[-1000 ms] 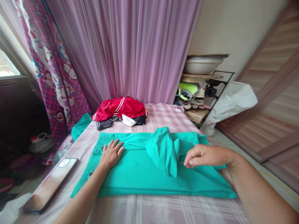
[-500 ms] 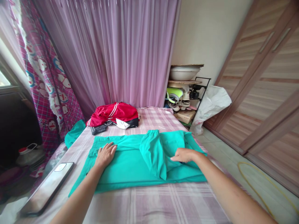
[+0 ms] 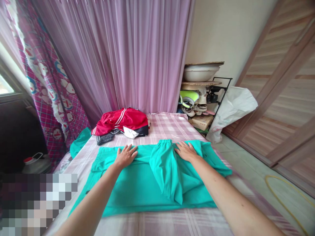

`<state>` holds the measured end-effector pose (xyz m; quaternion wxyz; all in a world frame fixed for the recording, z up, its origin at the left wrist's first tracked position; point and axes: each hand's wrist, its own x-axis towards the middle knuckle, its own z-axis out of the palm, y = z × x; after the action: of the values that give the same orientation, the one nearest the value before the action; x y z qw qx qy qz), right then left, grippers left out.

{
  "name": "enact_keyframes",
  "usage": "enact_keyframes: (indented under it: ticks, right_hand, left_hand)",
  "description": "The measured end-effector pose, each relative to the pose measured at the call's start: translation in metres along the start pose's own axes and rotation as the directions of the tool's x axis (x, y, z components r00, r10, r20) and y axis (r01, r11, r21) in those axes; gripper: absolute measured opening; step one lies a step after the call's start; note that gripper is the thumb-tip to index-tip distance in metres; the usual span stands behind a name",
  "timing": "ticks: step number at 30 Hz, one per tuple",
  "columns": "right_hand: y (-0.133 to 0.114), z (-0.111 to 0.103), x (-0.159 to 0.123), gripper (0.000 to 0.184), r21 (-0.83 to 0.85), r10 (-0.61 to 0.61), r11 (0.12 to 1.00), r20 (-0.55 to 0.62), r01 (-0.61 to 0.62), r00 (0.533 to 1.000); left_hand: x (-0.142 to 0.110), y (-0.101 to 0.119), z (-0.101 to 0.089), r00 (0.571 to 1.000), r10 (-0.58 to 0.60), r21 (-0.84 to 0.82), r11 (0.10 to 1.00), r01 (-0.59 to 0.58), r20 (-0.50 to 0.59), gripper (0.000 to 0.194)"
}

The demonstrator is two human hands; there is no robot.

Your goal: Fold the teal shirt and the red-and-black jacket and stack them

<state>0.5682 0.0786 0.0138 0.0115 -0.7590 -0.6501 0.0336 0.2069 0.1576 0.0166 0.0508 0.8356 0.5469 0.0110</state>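
Observation:
A teal garment (image 3: pixel 137 186) lies spread flat on a bed with a pink checked sheet (image 3: pixel 169 126). One part of it is folded over the middle and hangs down as a bunched strip (image 3: pixel 164 170). My left hand (image 3: pixel 126 156) rests flat on the cloth near its far left edge, fingers spread. Flat on the cloth just right of the folded strip's top lies my right hand (image 3: pixel 185 150), fingers stretched out. Neither hand grips anything.
A red garment with white stripes (image 3: pixel 121 120) sits heaped at the far end of the bed, with a dark item beside it. Purple curtains hang behind. A shoe rack (image 3: pixel 204 105) with a basin on top and a white bag (image 3: pixel 231 108) stand to the right, by wooden wardrobe doors.
My right hand has let go of the sleeve, moved up and left, and now lies flat beside the folded strip. My left hand has slid slightly right along the far edge.

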Motion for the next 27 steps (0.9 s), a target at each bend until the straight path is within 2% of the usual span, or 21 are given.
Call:
enact_keyframes:
  ticks: [2,5,8,12,15,18,20,23,25,27]
  right_hand:
    - [0.014,0.019,0.005,0.06,-0.026,0.108,0.994,0.018,-0.107,0.994]
    - [0.032,0.032,0.011,0.062,-0.029,0.148,0.988,-0.023,-0.149,0.989]
    - [0.039,0.037,0.013,0.062,-0.042,0.131,0.99,-0.072,-0.134,0.989]
    - [0.04,0.044,0.014,0.06,-0.063,0.114,0.99,-0.121,-0.122,0.986]
    - [0.043,0.048,0.014,0.06,-0.062,0.101,0.992,-0.121,-0.109,0.987]
    - [0.044,0.048,0.015,0.06,-0.066,0.09,0.993,-0.102,-0.097,0.991]
    - [0.044,0.048,0.015,0.061,-0.076,0.09,0.992,-0.092,-0.098,0.992]
    - [0.045,0.048,0.016,0.061,-0.089,0.085,0.992,-0.09,-0.093,0.992]
    - [0.046,0.05,0.017,0.061,-0.09,0.082,0.992,-0.095,-0.091,0.992]
    - [0.047,0.05,0.017,0.061,-0.089,0.082,0.992,-0.094,-0.091,0.992]
  left_hand:
    - [0.003,-0.005,0.012,0.996,-0.079,0.007,0.997,0.079,0.049,0.054]
    - [0.004,-0.027,0.022,0.991,-0.129,-0.006,0.992,0.129,0.03,0.052]
    - [0.005,-0.061,0.021,0.985,-0.166,-0.022,0.986,0.168,0.046,0.052]
    - [-0.002,-0.109,0.015,0.971,-0.24,0.013,0.971,0.24,-0.002,0.056]
    - [-0.015,-0.128,0.009,0.95,-0.31,0.032,0.95,0.31,-0.024,0.061]
    - [-0.03,-0.121,-0.001,0.955,-0.259,0.047,0.962,0.268,-0.146,0.061]
    - [-0.04,-0.106,-0.008,0.979,-0.105,0.02,0.994,0.11,-0.177,0.054]
    - [-0.051,-0.082,-0.015,0.981,0.17,-0.038,0.984,-0.174,-0.095,0.043]
    - [-0.057,-0.072,-0.016,0.969,0.24,-0.024,0.97,-0.241,-0.053,0.038]
    - [-0.06,-0.067,-0.016,0.972,0.232,0.002,0.973,-0.232,-0.044,0.033]
